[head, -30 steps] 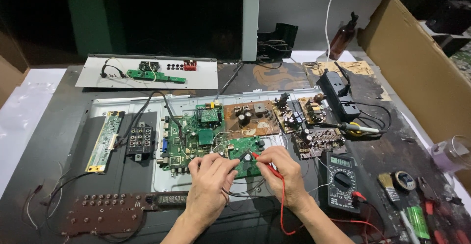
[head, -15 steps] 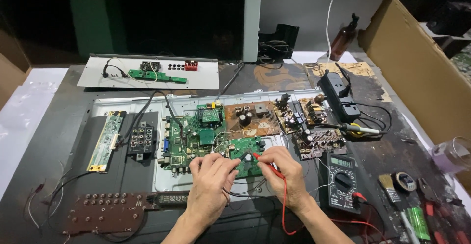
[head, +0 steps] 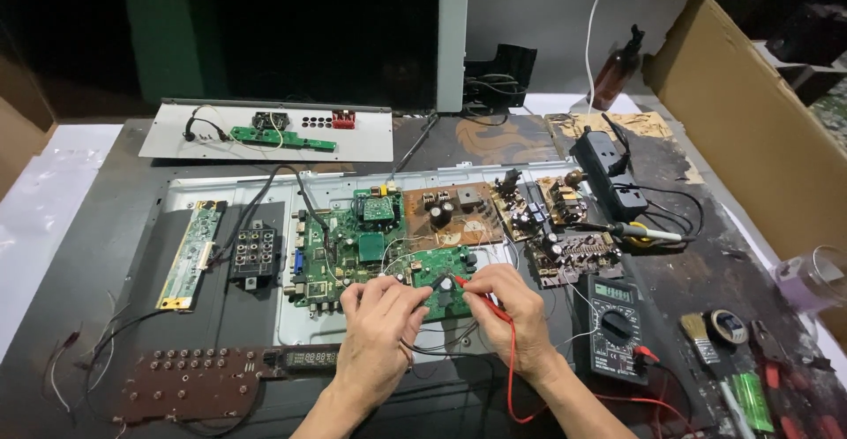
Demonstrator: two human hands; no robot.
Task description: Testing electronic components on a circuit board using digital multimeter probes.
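A small green circuit board lies in the middle of a metal chassis panel. My left hand pinches a black test probe onto it. My right hand holds a red test probe whose tip meets the same board. The red lead curls down past my wrist toward a black multimeter at the right. A larger green main board sits just left of the small one.
Brown power boards lie behind my hands. A long narrow green board and a black connector block are at left. A brown button board is at the front left. A soldering iron, brush and tape roll sit right.
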